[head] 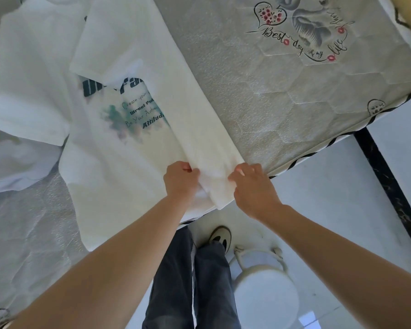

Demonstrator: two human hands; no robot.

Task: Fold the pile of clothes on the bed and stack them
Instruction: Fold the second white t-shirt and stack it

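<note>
Both of our hands meet at the lower middle of the frame, pinching the hem end of a white T-shirt (119,148) at the near edge of the bed (282,96). Our left hand (181,180) is closed on the cloth with fingers curled over the inner edge of a folded strip; our right hand (253,184) grips the outer edge of that same strip, fingertips tucked onto the fabric. We see the shirt lying flat across the centre-left of the frame, its right side folded over as a long band running from the top middle down to our hands, partly covering a green and black printed design. More white clothing (14,162) lies crumpled at the left edge. We stand on a pale tiled floor (330,198), dark trousers (188,281) and a slipper (221,236) at bottom centre, beside a round white stool (266,298).
</note>
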